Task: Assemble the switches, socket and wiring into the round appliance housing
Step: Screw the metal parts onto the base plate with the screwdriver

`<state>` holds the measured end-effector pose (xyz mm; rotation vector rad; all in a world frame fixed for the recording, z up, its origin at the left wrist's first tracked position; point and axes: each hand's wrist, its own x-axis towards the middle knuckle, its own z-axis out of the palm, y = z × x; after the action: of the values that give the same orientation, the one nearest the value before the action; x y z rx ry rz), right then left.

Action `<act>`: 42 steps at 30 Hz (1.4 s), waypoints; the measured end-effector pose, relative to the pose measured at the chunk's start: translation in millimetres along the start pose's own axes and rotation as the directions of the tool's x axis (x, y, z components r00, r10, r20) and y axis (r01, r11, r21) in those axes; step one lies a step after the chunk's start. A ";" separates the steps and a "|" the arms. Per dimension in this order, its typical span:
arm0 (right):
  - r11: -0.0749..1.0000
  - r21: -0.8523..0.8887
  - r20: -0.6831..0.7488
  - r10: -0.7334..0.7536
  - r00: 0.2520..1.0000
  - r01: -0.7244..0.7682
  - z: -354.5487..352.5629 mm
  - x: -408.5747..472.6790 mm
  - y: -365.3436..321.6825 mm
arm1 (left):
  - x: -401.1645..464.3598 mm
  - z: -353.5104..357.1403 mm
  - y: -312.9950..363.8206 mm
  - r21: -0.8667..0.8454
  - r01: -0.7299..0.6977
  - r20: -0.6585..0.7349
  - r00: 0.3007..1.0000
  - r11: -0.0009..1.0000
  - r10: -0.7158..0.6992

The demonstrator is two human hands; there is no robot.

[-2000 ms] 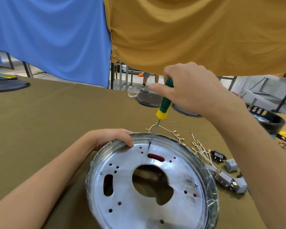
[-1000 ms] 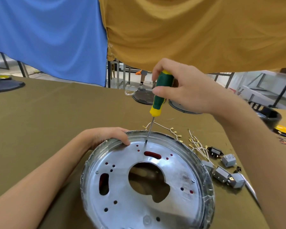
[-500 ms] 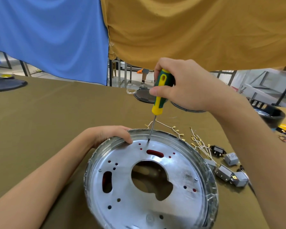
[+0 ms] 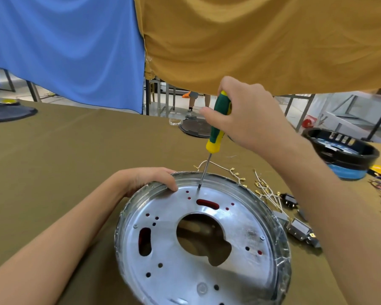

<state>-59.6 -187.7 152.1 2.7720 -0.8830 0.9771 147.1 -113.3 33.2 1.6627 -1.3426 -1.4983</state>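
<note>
Your right hand [image 4: 249,119] regripped screwdriver [image 4: 218,122]: two seconds ago fist sat over handle top; now handle end pokes out above fingers, thumb stretched across green grip. Handle turned, yellow stripe showing differently frame to frame. Shaft leans slightly more upright than before. Your view shifted a little between frames.
</note>
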 end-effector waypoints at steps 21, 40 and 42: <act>0.924 0.383 0.169 -0.066 0.983 -0.004 -10.2 0.5 9.8 | 0.8 -0.9 -0.5 -0.051 0.009 -0.048 0.999 0.999 -0.012; 0.992 0.115 -0.066 0.066 0.996 -0.058 5.0 -5.7 3.6 | 2.4 -3.7 -1.3 0.012 0.011 -0.018 1.000 1.000 -0.011; 0.982 0.181 -0.004 0.049 0.999 -0.048 3.1 -4.9 5.3 | 2.9 -4.4 -2.0 0.002 0.014 -0.010 1.000 1.000 -0.014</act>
<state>-63.9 -190.4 146.1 2.9044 -0.9078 1.1300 151.6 -116.2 31.3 1.6822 -1.3299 -1.4950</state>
